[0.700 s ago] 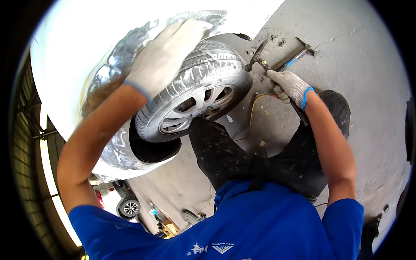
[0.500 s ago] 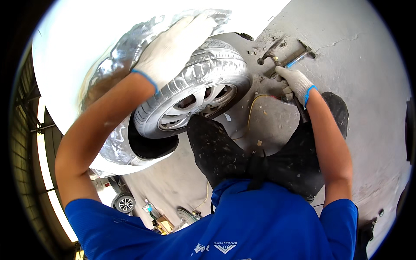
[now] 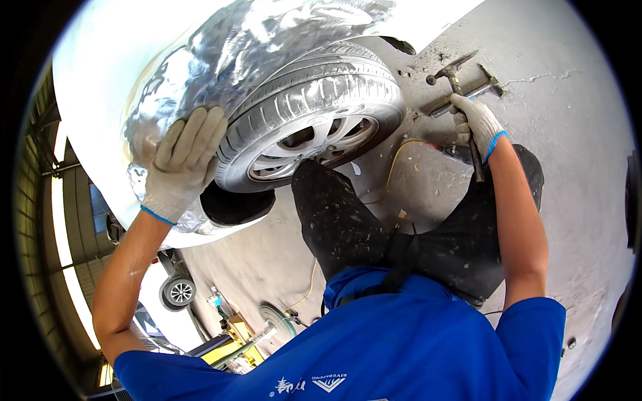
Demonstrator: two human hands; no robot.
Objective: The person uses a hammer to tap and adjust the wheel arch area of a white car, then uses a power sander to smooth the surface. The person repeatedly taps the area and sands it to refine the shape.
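My left hand (image 3: 184, 160), in a white knit glove with a blue cuff, lies with its fingers extended on the bare-metal patch (image 3: 234, 57) of a white car's fender. It rests beside the wheel arch, left of the dusty tire (image 3: 317, 93) and its silver rim. My right hand (image 3: 477, 124), gloved the same way, is closed around the dark handle of a body hammer (image 3: 453, 81). The hammer's head, with a round face and a long pointed end, is raised beyond the fingers, over the floor.
A second hammer (image 3: 493, 83) lies on the grey floor past my right hand. A yellow cord (image 3: 391, 167) runs to a dark tool (image 3: 457, 153) between my knees. Behind at lower left are another car's wheel (image 3: 178, 292) and a round fan-like object (image 3: 275, 321).
My left hand has slid from the top of the wheel arch down and left along the metal. My right hand still grips the hammer, raised slightly, its head now more visible.
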